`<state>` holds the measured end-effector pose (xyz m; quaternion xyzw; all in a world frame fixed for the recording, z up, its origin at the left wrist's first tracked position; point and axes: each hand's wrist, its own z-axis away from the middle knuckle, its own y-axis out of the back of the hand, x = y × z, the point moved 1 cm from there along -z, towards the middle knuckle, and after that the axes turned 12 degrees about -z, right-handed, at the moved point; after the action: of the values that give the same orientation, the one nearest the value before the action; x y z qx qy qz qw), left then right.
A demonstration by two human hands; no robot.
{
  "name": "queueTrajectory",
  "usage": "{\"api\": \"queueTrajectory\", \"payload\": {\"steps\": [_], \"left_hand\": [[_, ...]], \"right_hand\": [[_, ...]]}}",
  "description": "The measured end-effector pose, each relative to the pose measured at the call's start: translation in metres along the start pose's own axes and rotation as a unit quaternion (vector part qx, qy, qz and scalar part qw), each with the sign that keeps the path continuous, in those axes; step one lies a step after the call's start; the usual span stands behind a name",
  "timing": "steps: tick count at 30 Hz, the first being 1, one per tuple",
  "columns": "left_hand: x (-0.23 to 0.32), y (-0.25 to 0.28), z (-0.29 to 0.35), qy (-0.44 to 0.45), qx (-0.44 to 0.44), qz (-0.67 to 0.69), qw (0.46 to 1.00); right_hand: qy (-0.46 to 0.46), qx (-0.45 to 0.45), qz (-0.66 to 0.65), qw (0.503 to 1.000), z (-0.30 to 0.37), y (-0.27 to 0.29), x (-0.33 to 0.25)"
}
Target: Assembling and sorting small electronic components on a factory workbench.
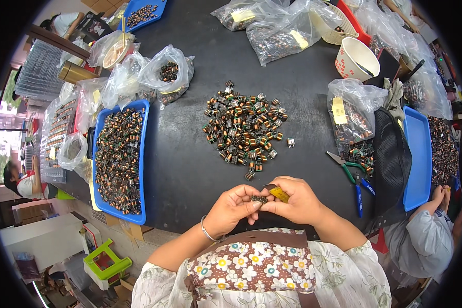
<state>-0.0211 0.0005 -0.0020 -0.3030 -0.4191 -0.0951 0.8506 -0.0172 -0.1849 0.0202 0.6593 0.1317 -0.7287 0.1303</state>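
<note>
My left hand [230,208], with a bangle at the wrist, pinches a small dark coil component [258,199] between thumb and fingers at the table's near edge. Close against it, my right hand [299,201] grips a small yellow-and-black tool [278,193] whose exact kind I cannot make out. Its dark end reaches toward the component. Beyond both hands lies a loose pile of copper-wound coil components [244,126]. One lone component [291,142] rests just right of the pile.
A blue tray [143,179] heaped with components stands on the left. Green-handled pliers [348,172] and a blue-handled tool [359,200] lie at right, by a black mesh bag [391,154] and another blue tray [416,154]. Plastic bags [277,41] and a bowl [355,59] stand farther back.
</note>
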Motion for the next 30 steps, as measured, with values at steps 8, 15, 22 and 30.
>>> {"api": "queueTrajectory", "payload": {"steps": [8, 15, 22, 30], "left_hand": [[-0.0002, 0.0011, 0.0002, 0.015, -0.003, 0.021, 1.0], [0.0007, 0.0016, 0.0017, 0.004, -0.002, 0.034, 0.999], [0.0023, 0.0022, 0.0037, 0.003, -0.007, 0.03, 1.0], [0.003, 0.0016, 0.0049, 0.0, -0.004, 0.018, 1.0]], "right_hand": [[-0.007, 0.0, -0.01, 1.0, -0.0005, -0.0008, 0.0011], [-0.052, -0.005, -0.059, 0.997, -0.001, -0.0016, 0.0011], [-0.16, -0.012, -0.166, 0.973, -0.0002, -0.0015, 0.0019], [-0.172, -0.01, -0.188, 0.967, 0.0002, -0.0024, 0.0041]]}}
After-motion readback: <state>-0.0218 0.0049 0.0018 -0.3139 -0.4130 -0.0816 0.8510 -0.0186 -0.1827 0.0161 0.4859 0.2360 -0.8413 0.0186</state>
